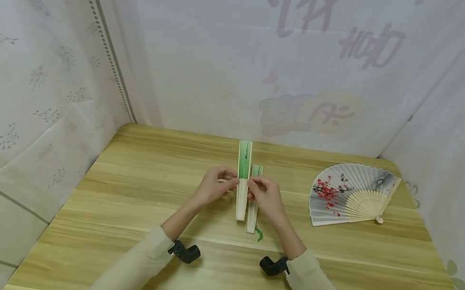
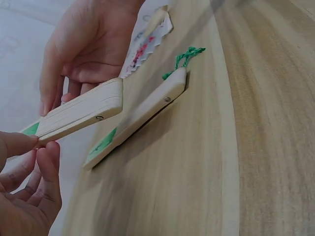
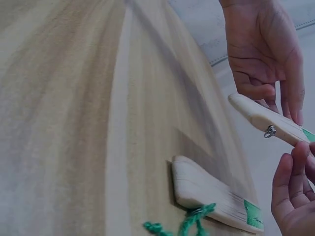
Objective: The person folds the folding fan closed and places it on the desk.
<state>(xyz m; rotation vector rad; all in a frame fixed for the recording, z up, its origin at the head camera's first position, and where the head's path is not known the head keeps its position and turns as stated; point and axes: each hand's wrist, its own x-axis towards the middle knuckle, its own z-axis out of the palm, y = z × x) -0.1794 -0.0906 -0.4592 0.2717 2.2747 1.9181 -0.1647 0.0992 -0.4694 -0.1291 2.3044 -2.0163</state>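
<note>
A person's two hands hold a folded green-and-cream fan (image 1: pixel 242 187) just above a wood-grain worktop (image 1: pixel 145 192). The left hand (image 1: pixel 216 185) pinches its left edge with thumb and fingers; the right hand (image 1: pixel 267 197) pinches the right edge, so the fan lies between the two grips. Its long axis runs near to far, green paper at the far end, bare sticks at the near end. A smaller folded fan (image 1: pixel 252 216) lies on the worktop just to the right, nearly parallel, nearer the right hand, which partly covers it from above. Well apart at far right, a spread painted fan (image 1: pixel 349 192) rests. The right wrist view shows a metal loop (image 3: pixel 269 131) on the held fan's pivot; the left wrist view shows only a rivet (image 2: pixel 99 118) there.
</note>
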